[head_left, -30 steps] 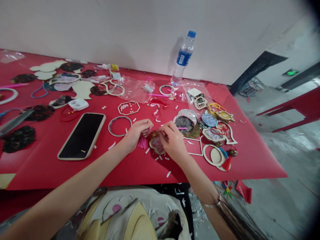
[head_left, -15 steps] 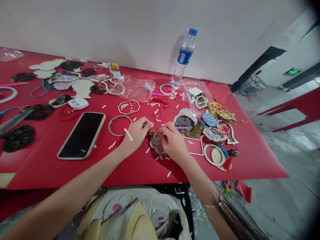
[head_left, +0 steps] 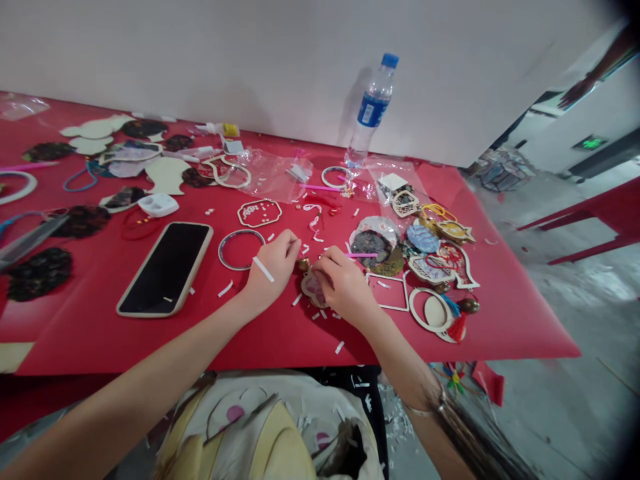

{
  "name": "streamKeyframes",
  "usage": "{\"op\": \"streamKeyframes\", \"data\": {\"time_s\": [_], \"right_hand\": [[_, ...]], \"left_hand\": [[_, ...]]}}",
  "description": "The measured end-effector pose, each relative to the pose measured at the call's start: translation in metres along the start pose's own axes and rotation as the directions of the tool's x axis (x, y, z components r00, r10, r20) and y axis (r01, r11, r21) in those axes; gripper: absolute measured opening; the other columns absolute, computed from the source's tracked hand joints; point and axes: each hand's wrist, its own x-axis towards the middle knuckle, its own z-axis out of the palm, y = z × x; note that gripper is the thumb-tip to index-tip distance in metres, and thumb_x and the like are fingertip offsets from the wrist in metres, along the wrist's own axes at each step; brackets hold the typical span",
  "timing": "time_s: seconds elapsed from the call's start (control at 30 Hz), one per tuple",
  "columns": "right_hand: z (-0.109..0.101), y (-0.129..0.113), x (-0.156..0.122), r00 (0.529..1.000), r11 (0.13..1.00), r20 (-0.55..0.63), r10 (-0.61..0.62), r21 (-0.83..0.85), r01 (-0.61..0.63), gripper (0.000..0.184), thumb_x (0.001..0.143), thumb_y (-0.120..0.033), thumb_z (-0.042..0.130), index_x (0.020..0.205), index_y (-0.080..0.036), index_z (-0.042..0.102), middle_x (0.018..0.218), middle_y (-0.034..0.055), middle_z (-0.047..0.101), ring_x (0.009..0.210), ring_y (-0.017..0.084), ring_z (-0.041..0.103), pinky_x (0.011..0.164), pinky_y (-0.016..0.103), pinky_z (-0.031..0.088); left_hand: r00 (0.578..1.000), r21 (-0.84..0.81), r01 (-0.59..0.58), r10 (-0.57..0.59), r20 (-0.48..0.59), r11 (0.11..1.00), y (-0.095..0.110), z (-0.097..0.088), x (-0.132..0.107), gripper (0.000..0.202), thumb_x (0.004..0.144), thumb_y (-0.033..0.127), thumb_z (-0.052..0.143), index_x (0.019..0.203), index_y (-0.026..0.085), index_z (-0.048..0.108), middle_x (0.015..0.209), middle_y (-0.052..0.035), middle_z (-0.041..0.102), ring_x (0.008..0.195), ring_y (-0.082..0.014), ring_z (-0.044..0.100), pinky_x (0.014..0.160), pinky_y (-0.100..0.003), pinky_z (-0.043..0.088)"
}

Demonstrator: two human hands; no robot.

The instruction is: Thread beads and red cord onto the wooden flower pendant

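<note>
My right hand [head_left: 345, 280] is closed, thumb and fingertips pressed on a flower-shaped pendant [head_left: 311, 288] with a pale rim and pinkish face. A small brass bell [head_left: 303, 265] sits at the pendant's top. Just left of it, my left hand [head_left: 273, 263] is pinched; whatever lies between its fingertips is too small to make out. One white paper strip [head_left: 263, 269] clings to the back of that hand. From behind my right hand a pink stick [head_left: 364, 255] pokes out, and I cannot tell whether the hand holds it.
A phone [head_left: 167, 267] and a dark ring [head_left: 239, 250] lie to the left. At right are a rectangular frame [head_left: 389, 293] and several pendants with tassels. A water bottle [head_left: 371, 110] stands by the wall. Paper scraps litter the red table [head_left: 280, 340]. Another person's hand [head_left: 580, 90] shows far right.
The view has shifted slightly. My left fingertips have drawn a little back from the pendant, and the white bit at them no longer shows. Another person's hand has appeared at upper right.
</note>
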Motion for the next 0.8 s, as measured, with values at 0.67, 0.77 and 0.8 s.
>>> {"op": "streamKeyframes", "data": {"time_s": [0.67, 0.77, 0.8], "right_hand": [[-0.0009, -0.0021, -0.0011, 0.998, 0.994, 0.009, -0.069, 0.084, 0.068, 0.014, 0.084, -0.01, 0.045, 0.088, -0.019, 0.054, 0.093, 0.0065, 0.051, 0.086, 0.019, 0.051, 0.079, 0.031, 0.044], [-0.0018, -0.0034, -0.0014, 0.996, 0.991, -0.011, -0.09, 0.103, 0.09, 0.014, 0.083, -0.009, 0.045, 0.088, -0.019, 0.054, 0.093, 0.0068, 0.051, 0.087, 0.019, 0.05, 0.079, 0.032, 0.044], [-0.002, -0.0036, -0.0015, 0.995, 0.989, -0.022, -0.095, 0.111, 0.096, 0.014, 0.083, -0.009, 0.045, 0.088, -0.019, 0.054, 0.092, 0.007, 0.051, 0.087, 0.019, 0.05, 0.079, 0.032, 0.044]], "left_hand": [[0.958, -0.044, -0.285, 0.286, -0.003, 0.957, 0.0015, -0.0031, 0.0089, 0.014, 0.087, 0.028, 0.052, 0.08, 0.019, 0.059, 0.094, -0.0056, 0.059, 0.096, -0.0197, 0.05, 0.09, -0.031, 0.034], [0.96, -0.065, -0.273, 0.276, 0.04, 0.96, 0.0049, -0.0043, 0.0065, 0.017, 0.088, 0.032, 0.051, 0.08, 0.018, 0.059, 0.089, -0.0043, 0.061, 0.09, -0.0186, 0.053, 0.086, -0.031, 0.037], [0.964, -0.076, -0.251, 0.256, 0.069, 0.965, 0.006, -0.0047, 0.0055, 0.019, 0.088, 0.034, 0.05, 0.08, 0.019, 0.059, 0.085, -0.0032, 0.061, 0.085, -0.0177, 0.054, 0.083, -0.03, 0.039]]}}
